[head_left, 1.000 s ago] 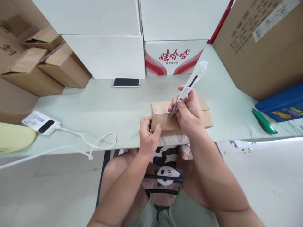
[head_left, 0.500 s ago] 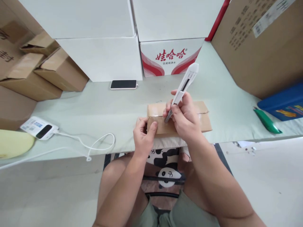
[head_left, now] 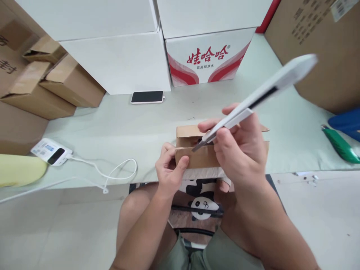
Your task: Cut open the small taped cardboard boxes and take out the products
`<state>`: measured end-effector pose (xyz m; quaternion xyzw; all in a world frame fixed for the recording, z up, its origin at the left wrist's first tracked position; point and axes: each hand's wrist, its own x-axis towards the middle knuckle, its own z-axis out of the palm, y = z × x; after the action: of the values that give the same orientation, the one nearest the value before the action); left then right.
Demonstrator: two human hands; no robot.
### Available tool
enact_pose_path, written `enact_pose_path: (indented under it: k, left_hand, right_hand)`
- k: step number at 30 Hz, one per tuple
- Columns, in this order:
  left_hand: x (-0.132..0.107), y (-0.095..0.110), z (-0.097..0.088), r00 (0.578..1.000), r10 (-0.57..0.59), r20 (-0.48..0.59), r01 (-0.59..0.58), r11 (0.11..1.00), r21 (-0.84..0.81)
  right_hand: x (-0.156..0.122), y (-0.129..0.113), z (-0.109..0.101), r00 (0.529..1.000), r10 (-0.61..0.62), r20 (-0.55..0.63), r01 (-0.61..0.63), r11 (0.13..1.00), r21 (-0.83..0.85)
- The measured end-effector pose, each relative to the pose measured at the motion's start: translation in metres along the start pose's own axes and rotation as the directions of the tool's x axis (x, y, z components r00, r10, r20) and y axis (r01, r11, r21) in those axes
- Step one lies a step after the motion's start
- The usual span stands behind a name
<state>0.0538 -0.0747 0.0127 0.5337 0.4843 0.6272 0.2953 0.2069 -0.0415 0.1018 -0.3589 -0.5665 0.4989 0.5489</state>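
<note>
A small brown cardboard box [head_left: 202,159] lies at the table's front edge, its top flaps parted along the middle. Through the gap something dark shows, too little of it to name. My left hand [head_left: 170,167] grips the box's left end, thumb on the front flap and fingers around the corner. In my right hand [head_left: 239,144] is a white utility knife [head_left: 261,93], held slantwise with its handle up to the right. Its blade points down to the left, at the edge of the front flap. The right end of the box is partly hidden behind my right hand.
A phone [head_left: 147,97] lies near stacked white boxes [head_left: 118,63]. On the left are brown cartons [head_left: 75,82] and a white device [head_left: 52,151] with a looped cable [head_left: 95,165]. A green-handled tool [head_left: 340,144] and a large carton [head_left: 317,56] stand to the right.
The box flaps have come apart and a gap has opened between them. My right hand has moved right and nearer, and the knife now leans further to the right. My left hand keeps its hold.
</note>
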Motion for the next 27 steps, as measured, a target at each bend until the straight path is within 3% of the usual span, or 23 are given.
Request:
enact_pose_path:
  k: [7,11,13,16,19,21,23,25,26,27]
  left_hand:
    - [0.001,0.008,0.006,0.991,0.129,0.024,-0.131,0.988,0.079]
    - [0.002,0.01,0.0,0.957,0.282,0.065,-0.286,0.956,0.062]
    - [0.003,0.012,-0.005,0.942,0.316,0.11,-0.322,0.946,0.037]
    - [0.006,0.013,-0.011,0.927,0.335,0.17,-0.345,0.938,0.037]
    - [0.009,0.013,-0.016,0.899,0.375,0.224,-0.4,0.914,0.074]
    - [0.01,0.01,-0.018,0.885,0.384,0.264,-0.426,0.897,0.121]
    - [0.011,0.006,-0.019,0.883,0.358,0.302,-0.421,0.89,0.175]
    - [0.011,-0.001,-0.017,0.888,0.32,0.33,-0.401,0.89,0.216]
    - [0.012,-0.005,-0.016,0.892,0.303,0.335,-0.388,0.894,0.224]
    - [0.013,-0.01,-0.015,0.898,0.287,0.333,-0.371,0.902,0.223]
  right_hand:
    - [-0.003,-0.018,0.0,0.991,0.018,-0.131,-0.016,1.0,0.021]
    - [-0.001,-0.023,-0.002,0.932,-0.129,-0.338,0.12,0.992,-0.05]
    - [0.003,-0.022,-0.008,0.858,-0.309,-0.41,0.282,0.951,-0.127]
    - [0.01,-0.02,-0.025,0.69,-0.562,-0.456,0.514,0.824,-0.238]
    - [0.013,-0.019,-0.053,0.509,-0.672,-0.537,0.615,0.721,-0.319]
    - [0.01,-0.013,-0.076,0.447,-0.678,-0.583,0.612,0.708,-0.354]
    - [0.002,0.001,-0.101,0.467,-0.632,-0.618,0.491,0.767,-0.413]
    - [-0.008,0.024,-0.123,0.521,-0.553,-0.65,0.221,0.823,-0.523]
    - [-0.014,0.037,-0.133,0.587,-0.486,-0.647,0.044,0.817,-0.574]
    - [-0.019,0.05,-0.141,0.685,-0.377,-0.624,-0.135,0.776,-0.617]
